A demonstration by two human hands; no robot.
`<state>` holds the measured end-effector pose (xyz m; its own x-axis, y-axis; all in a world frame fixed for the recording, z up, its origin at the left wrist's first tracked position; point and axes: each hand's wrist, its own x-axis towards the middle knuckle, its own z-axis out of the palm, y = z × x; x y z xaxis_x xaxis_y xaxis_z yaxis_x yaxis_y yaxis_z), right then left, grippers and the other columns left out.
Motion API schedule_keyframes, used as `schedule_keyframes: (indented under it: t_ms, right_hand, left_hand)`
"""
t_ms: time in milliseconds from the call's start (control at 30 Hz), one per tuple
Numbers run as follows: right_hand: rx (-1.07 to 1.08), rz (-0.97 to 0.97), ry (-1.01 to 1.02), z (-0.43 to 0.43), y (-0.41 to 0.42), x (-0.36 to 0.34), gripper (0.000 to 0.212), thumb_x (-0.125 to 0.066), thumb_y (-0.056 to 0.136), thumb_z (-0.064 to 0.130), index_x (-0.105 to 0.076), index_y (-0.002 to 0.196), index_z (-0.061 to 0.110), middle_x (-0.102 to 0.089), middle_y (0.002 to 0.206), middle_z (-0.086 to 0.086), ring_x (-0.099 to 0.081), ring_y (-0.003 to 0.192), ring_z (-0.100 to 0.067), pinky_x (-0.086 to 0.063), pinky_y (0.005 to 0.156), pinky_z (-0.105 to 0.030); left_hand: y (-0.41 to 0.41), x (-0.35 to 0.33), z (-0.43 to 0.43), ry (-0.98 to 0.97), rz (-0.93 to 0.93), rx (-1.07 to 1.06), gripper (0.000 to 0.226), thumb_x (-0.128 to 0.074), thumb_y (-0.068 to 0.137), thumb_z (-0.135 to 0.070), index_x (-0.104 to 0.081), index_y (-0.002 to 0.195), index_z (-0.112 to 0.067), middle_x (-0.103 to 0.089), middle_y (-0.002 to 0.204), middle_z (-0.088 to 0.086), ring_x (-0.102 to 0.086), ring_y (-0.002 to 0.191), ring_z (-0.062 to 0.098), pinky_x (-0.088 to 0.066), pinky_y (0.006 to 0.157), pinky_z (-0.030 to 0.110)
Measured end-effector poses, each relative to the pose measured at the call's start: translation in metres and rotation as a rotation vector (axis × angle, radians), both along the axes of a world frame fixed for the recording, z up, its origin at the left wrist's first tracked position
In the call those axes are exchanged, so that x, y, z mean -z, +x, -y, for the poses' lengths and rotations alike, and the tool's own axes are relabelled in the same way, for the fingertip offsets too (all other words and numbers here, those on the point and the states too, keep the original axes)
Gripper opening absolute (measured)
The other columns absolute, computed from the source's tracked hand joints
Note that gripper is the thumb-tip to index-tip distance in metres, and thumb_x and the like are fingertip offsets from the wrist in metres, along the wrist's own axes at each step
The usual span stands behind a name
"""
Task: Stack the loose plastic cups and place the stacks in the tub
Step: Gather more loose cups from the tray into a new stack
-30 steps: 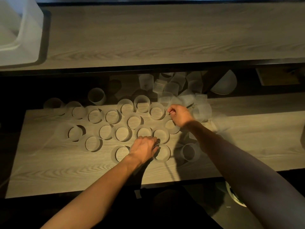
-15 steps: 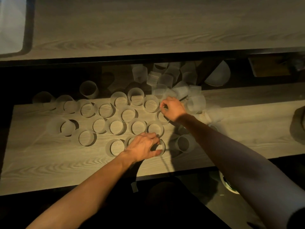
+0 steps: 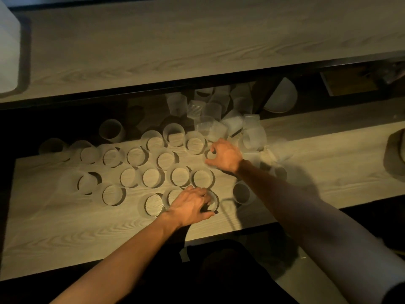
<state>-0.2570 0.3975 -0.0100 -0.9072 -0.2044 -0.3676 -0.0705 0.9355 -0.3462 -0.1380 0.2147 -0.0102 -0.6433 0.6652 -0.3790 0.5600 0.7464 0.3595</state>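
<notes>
Several frosted plastic cups (image 3: 151,177) stand upright on the lower wooden shelf (image 3: 65,227), with a jumbled pile of more cups (image 3: 221,121) behind them. My left hand (image 3: 189,205) grips the rim of a front cup (image 3: 213,202), thumb on its near side. My right hand (image 3: 225,154) pinches the rim of a cup (image 3: 210,155) at the edge of the pile, thumb and forefinger curled round it. The pale tub (image 3: 7,51) sits on the upper shelf at far left, cut off by the frame.
The upper wooden shelf (image 3: 197,40) overhangs the back cups. A white bowl (image 3: 281,97) leans behind a dark post at the back right. One cup (image 3: 242,193) lies on its side right of my left hand. A dark object (image 3: 395,154) sits at the far right edge.
My right hand stayed on the same cup at the pile's edge. My left hand shifted slightly right round the front cup. The view tilted a little.
</notes>
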Motion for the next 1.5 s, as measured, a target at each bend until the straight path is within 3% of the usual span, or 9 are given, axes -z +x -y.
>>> schedule_keyframes:
  t_ms: [300,400,500,633,833,933,1033,1300,1500]
  right_hand:
    - [0.355,0.221,-0.494,-0.004,-0.006,-0.001,0.033,-0.043,0.098,0.048,-0.061,0.107,0.022,-0.063,0.105,-0.004,-0.060,0.096,-0.023,-0.051,0.092,-0.048]
    - [0.582,0.390,-0.800,-0.002,-0.006,-0.003,0.039,-0.038,0.105,0.043,-0.063,0.119,0.017,-0.067,0.116,-0.010,-0.065,0.106,-0.023,-0.051,0.101,-0.046]
    - [0.602,0.473,-0.883,0.002,-0.005,-0.011,0.043,-0.030,0.108,0.036,-0.065,0.104,0.010,-0.073,0.091,-0.007,-0.070,0.078,-0.014,-0.055,0.071,-0.023]
    - [0.587,0.527,-0.926,0.008,-0.006,-0.005,0.045,-0.029,0.108,0.035,-0.064,0.102,0.007,-0.072,0.101,-0.018,-0.067,0.091,-0.029,-0.053,0.083,-0.036]
    - [0.459,0.117,-0.759,-0.007,-0.008,0.002,0.047,-0.049,0.091,0.070,-0.057,0.118,0.032,-0.062,0.100,0.010,-0.061,0.089,-0.009,-0.055,0.082,-0.033]
    - [0.261,0.005,-0.493,-0.013,-0.007,0.002,0.028,-0.060,0.096,0.046,-0.060,0.114,0.025,-0.058,0.088,0.012,-0.055,0.076,-0.003,-0.047,0.067,-0.023]
    - [0.151,-0.137,-0.286,-0.017,-0.005,0.007,0.015,-0.055,0.101,0.027,-0.063,0.111,0.019,-0.062,0.094,0.006,-0.057,0.081,-0.008,-0.046,0.073,-0.026]
    - [0.219,0.056,-0.197,0.002,0.002,0.021,0.018,-0.055,0.101,0.030,-0.059,0.114,0.020,-0.061,0.095,0.001,-0.060,0.089,-0.018,-0.049,0.079,-0.031]
    - [0.083,-0.094,-0.034,0.026,-0.003,0.002,0.043,-0.049,0.102,0.036,-0.048,0.142,0.018,-0.052,0.136,-0.005,-0.050,0.124,-0.020,-0.044,0.104,-0.037]
  left_hand:
    - [-0.016,-0.010,-0.002,0.265,-0.133,-0.359,0.041,-0.057,0.096,-0.047,-0.056,0.127,-0.020,-0.051,0.124,-0.002,-0.056,0.108,0.017,-0.044,0.101,0.035]
    - [-0.034,-0.014,-0.002,0.328,-0.163,-0.597,0.076,-0.073,0.085,-0.048,-0.036,0.146,-0.023,-0.031,0.149,0.003,-0.043,0.131,0.021,-0.039,0.112,0.042]
    - [-0.058,-0.019,-0.009,0.299,-0.112,-0.688,0.104,-0.079,0.076,-0.056,-0.020,0.154,-0.020,-0.020,0.159,0.007,-0.030,0.144,0.025,-0.032,0.118,0.045]
    - [-0.080,-0.020,-0.015,0.328,-0.105,-0.703,0.096,-0.078,0.080,-0.049,-0.022,0.153,-0.019,-0.037,0.153,0.006,-0.044,0.136,0.023,-0.037,0.113,0.042]
    - [-0.093,-0.014,-0.022,0.232,-0.133,-0.628,0.090,-0.079,0.082,-0.039,-0.025,0.152,-0.020,-0.039,0.151,0.006,-0.047,0.134,0.026,-0.038,0.112,0.044]
    - [-0.094,-0.009,-0.025,0.214,-0.109,-0.611,0.094,-0.081,0.081,-0.039,-0.024,0.154,-0.022,-0.039,0.151,0.006,-0.047,0.134,0.028,-0.038,0.112,0.044]
    - [-0.092,-0.009,-0.029,0.193,-0.053,-0.598,0.100,-0.081,0.079,-0.042,-0.021,0.156,-0.024,-0.035,0.154,0.006,-0.042,0.138,0.027,-0.035,0.114,0.045]
    - [-0.074,-0.007,0.004,0.235,-0.057,-0.670,0.084,-0.073,0.085,-0.048,-0.029,0.152,-0.022,-0.036,0.152,0.003,-0.043,0.136,0.023,-0.039,0.113,0.042]
    - [-0.071,-0.009,0.030,0.300,-0.022,-0.743,0.084,-0.074,0.084,-0.049,-0.031,0.151,-0.024,-0.036,0.153,0.001,-0.046,0.134,0.022,-0.042,0.111,0.047]
